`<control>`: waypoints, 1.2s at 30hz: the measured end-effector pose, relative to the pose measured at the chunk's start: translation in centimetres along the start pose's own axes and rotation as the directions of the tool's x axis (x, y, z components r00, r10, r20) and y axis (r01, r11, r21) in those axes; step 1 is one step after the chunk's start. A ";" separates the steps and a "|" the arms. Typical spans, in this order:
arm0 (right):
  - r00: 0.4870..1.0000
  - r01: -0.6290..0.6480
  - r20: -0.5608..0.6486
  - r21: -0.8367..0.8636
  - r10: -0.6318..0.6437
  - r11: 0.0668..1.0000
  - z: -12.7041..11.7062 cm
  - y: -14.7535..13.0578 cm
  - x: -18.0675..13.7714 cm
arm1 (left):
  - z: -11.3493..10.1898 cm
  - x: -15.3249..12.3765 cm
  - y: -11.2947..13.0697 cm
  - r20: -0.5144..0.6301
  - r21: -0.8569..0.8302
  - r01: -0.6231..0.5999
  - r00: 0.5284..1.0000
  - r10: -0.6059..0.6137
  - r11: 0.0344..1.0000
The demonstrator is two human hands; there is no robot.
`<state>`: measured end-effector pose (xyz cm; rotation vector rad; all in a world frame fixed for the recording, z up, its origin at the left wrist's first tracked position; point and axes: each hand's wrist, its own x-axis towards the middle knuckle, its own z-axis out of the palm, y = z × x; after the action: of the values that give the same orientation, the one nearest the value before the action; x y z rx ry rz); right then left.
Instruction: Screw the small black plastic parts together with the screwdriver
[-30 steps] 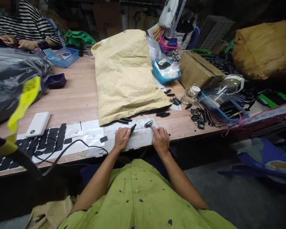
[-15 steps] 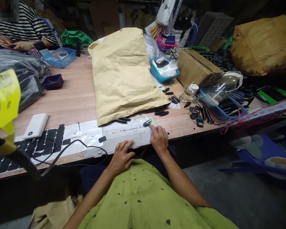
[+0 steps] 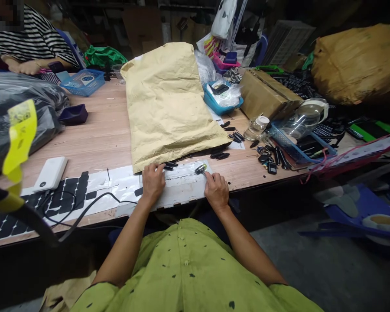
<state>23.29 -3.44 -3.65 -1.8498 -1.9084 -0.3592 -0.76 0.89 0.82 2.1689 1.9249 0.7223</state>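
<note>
My right hand (image 3: 216, 190) is closed around the thin handle of a small hammer (image 3: 200, 169), whose dark, shiny head has a yellow-green end. The head lies over the grey-white work plate (image 3: 178, 193) at the table's front edge. My left hand (image 3: 153, 183) has its fingers curled downward at the front of the big tan paper bag (image 3: 169, 104). Its fingertips meet the left end of a slim black piece (image 3: 169, 167); a second such piece lies right behind it. More slim black pieces (image 3: 219, 155) lie by the bag's right corner.
A white power bank (image 3: 51, 173) and a black cable (image 3: 94, 197) lie left, on a sheet with black patches. At right are keys (image 3: 271, 168), a glass jar (image 3: 256, 128), a blue basket (image 3: 312, 156) and a cardboard box (image 3: 263, 95). Another person's hands (image 3: 29, 67) rest far left.
My left hand has moved from the table's front edge forward and left to the black pieces, and its fingers have curled. My right hand with the hammer has stayed almost in place.
</note>
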 end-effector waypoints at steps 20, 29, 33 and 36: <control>1.000 0.012 0.021 -0.016 -0.012 1.000 0.1 -0.2 0.2 | 4.0 0.1 2.5 0.150 -0.158 -0.148 0.974 0.172 0.976; 0.996 -0.065 0.066 0.108 0.058 0.992 -0.5 0.3 0.7 | 4.9 0.0 0.8 0.053 -0.292 -0.083 0.993 0.103 0.953; 0.982 -0.154 0.135 0.152 0.134 0.976 -0.7 0.9 0.7 | 4.8 0.1 0.9 0.087 -0.312 -0.081 0.990 0.113 0.947; 0.967 -0.206 0.186 0.161 0.175 0.965 -0.9 1.3 0.8 | 4.6 0.1 1.1 0.097 -0.306 -0.093 0.987 0.128 0.947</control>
<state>24.72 -3.12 -2.69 -1.9737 -1.7826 0.0354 2.31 1.77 -2.73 2.0897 1.5324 0.8277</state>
